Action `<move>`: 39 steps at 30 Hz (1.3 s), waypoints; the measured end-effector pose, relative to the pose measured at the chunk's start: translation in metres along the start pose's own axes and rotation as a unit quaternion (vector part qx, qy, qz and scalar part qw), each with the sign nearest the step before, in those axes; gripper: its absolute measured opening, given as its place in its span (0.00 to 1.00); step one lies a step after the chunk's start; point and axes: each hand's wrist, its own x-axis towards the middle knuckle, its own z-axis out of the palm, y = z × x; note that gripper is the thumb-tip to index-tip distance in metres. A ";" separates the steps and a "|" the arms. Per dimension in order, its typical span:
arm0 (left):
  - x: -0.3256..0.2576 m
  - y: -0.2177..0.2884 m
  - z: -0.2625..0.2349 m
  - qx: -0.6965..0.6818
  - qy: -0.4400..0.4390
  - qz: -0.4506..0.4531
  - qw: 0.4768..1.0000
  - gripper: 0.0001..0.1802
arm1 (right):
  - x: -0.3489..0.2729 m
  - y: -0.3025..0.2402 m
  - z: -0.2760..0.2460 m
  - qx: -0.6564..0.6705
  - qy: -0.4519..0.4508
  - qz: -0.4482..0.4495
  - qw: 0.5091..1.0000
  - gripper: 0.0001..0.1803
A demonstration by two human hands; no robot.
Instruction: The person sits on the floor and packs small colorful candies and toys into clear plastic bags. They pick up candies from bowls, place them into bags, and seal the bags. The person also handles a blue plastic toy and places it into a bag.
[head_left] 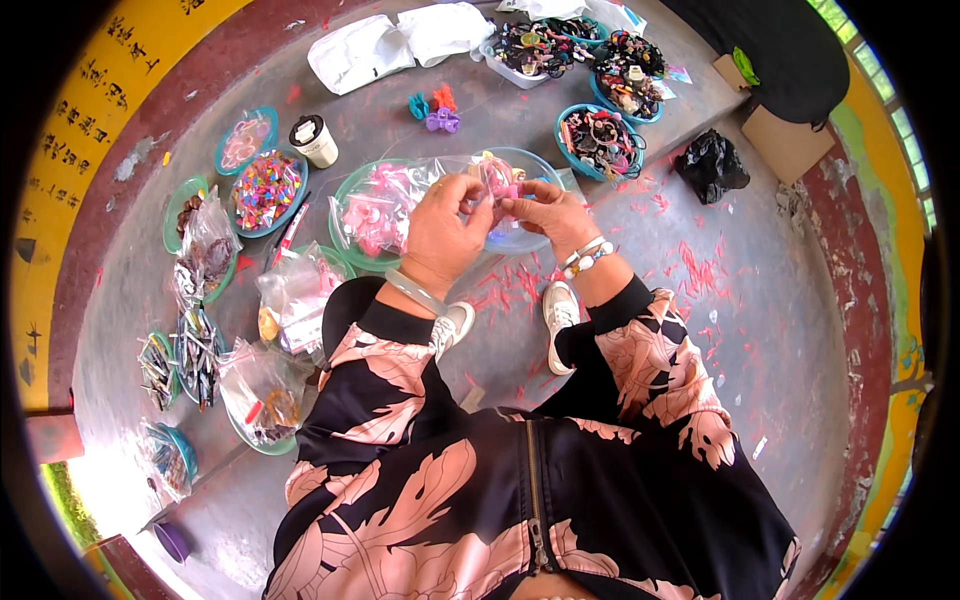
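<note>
My left hand and my right hand are close together in front of me, fingertips pinched. Between them is a small pink piece, partly covered by the fingers, so its exact kind does not show. Beneath the hands stands a clear bluish basin with pale pink things in it. Just left of that, a green basin bears a clear plastic bag and pink pieces. My left wrist wears a pale bangle, my right one a beaded bracelet.
Beyond lie orange, teal and purple claw clips, a lidded cup and white bags. Basins of dark hair ties stand far right, near a black plastic bag. Leftward are a basin of colourful bits and bagged goods.
</note>
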 end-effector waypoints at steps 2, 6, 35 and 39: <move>0.001 0.004 0.002 0.037 -0.010 -0.016 0.999 0.09 | -0.002 0.004 0.008 -0.019 0.021 -0.020 0.999 0.33; 0.002 -0.007 0.002 0.078 -0.010 -0.034 0.996 0.09 | 0.004 0.024 0.012 -0.103 0.039 -0.077 0.991 0.34; 0.005 -0.010 -0.001 0.185 0.003 0.038 0.982 0.11 | -0.028 -0.016 0.019 -0.388 0.037 -0.155 0.908 0.31; 0.005 -0.010 -0.001 0.251 0.000 0.047 0.967 0.08 | -0.028 -0.012 0.019 -0.416 0.065 -0.215 0.881 0.29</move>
